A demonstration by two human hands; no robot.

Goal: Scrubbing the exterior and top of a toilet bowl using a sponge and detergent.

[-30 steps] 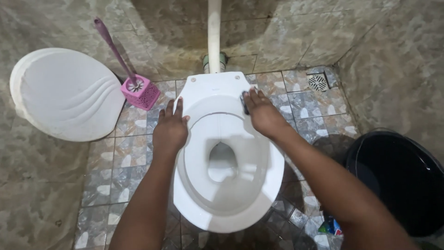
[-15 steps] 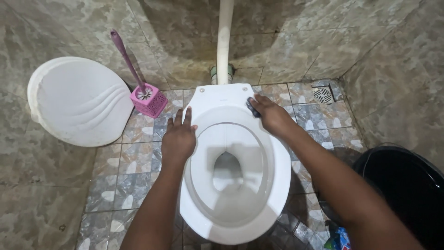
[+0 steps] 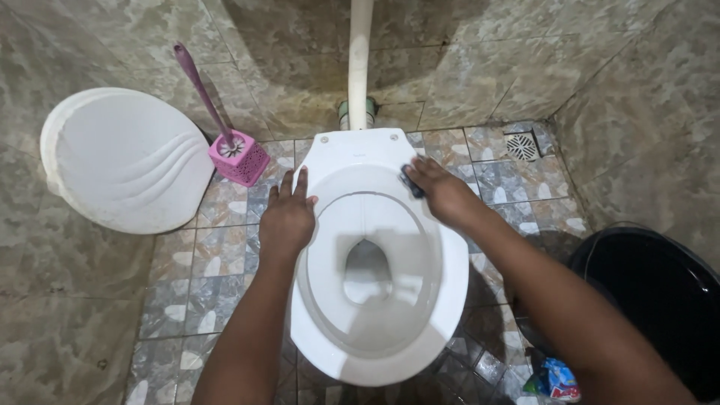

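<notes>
A white toilet bowl (image 3: 390, 330) without a seat stands in the middle of the head view. My left hand (image 3: 286, 217) lies flat on its left rim, fingers pointing to the wall. My right hand (image 3: 442, 193) presses a small dark scrubbing pad (image 3: 409, 181) against the right rear part of the rim. Only an edge of the pad shows past my fingers.
A white toilet lid (image 3: 127, 161) leans against the left wall. A pink brush holder (image 3: 238, 157) with a purple-handled brush stands beside it. A white pipe (image 3: 360, 60) runs up the back wall. A floor drain (image 3: 519, 145) lies far right, a black bucket (image 3: 660, 292) and a coloured packet (image 3: 559, 377) near right.
My right hand has slid the pad slightly back along the rim. My left hand has kept its place. The view has shifted a little.
</notes>
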